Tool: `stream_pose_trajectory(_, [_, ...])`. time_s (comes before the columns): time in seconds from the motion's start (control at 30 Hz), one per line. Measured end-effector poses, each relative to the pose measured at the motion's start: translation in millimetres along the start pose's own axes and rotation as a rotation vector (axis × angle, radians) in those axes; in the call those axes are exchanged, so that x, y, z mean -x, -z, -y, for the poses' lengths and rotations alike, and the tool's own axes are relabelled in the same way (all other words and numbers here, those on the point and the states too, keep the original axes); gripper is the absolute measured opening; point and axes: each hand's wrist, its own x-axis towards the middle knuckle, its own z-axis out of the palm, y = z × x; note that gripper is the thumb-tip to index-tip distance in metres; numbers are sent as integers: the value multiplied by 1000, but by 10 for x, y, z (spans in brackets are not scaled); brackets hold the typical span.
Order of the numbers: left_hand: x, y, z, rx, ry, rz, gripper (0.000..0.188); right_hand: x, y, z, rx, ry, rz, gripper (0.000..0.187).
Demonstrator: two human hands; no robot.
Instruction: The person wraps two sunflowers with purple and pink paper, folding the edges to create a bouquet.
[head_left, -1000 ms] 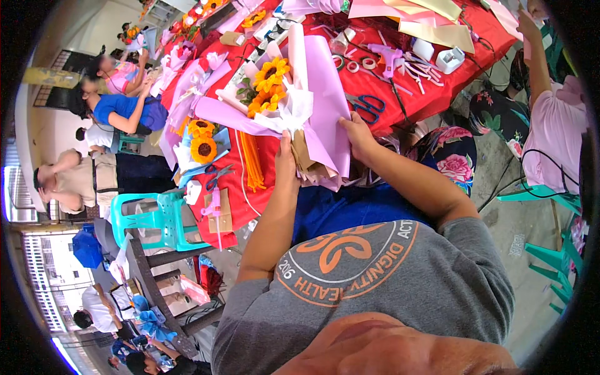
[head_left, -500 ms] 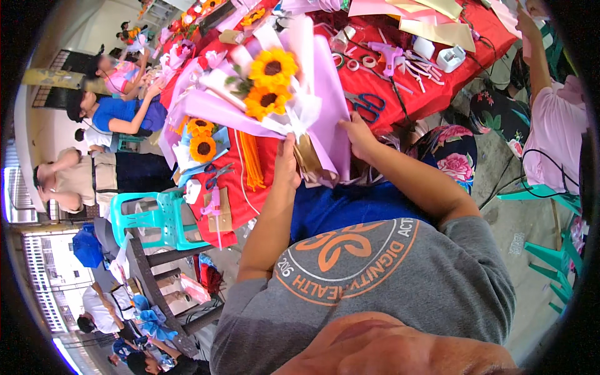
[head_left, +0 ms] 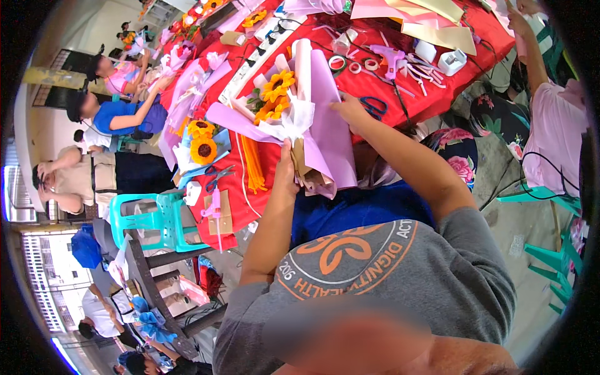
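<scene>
A bouquet in lilac and white wrapping paper point(head_left: 330, 134) is in front of me at the table's near edge, held between both hands. Two artificial sunflowers point(head_left: 277, 86) with some green leaves show in its opening, seen partly from the side. A white ribbon bow point(head_left: 294, 124) sits at its waist, above a gold-brown piece of wrap. My left hand point(head_left: 286, 167) is closed round the lower left of the bouquet, below the bow. My right hand point(head_left: 350, 112) pinches the upper right edge of the lilac paper; its fingertips are partly hidden.
The red-covered table point(head_left: 406, 106) carries a white power strip point(head_left: 256, 61), pink glue guns point(head_left: 390, 57), tape rolls, blue scissors point(head_left: 374, 108), orange pipe cleaners point(head_left: 251, 165) and another sunflower bouquet point(head_left: 203, 149). A teal chair point(head_left: 150, 215) stands left. Other people work around the table.
The bouquet has come lower and tipped so its flowers show more from the side. The power strip behind it is uncovered. Both hands keep their hold.
</scene>
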Motion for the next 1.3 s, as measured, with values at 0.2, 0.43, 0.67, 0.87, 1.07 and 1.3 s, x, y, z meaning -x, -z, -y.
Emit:
stream_pose_trajectory(0.2, [28,27,59,-1,-65,-43,44,117,-102,14,59,50,-160,30])
stream_pose_trajectory(0.43, [68,-19,43,-96,-391,-48,47,401,-112,164,-130,304,-90,23])
stream_pose_trajectory(0.67, [170,131,-40,-259,-574,-32,41,998,-212,912,-192,610,88,36])
stream_pose_trajectory(0.87, [181,206,-19,-363,-614,68,54,1025,-223,992,-152,485,217,49])
stream_pose_trajectory(1.07, [36,313,20,-311,-607,197,54,1074,-252,886,-169,493,187,52])
stream_pose_trajectory(1.3, [239,123,-80,-160,-567,94,46,1263,-367,1017,-263,511,229,41])
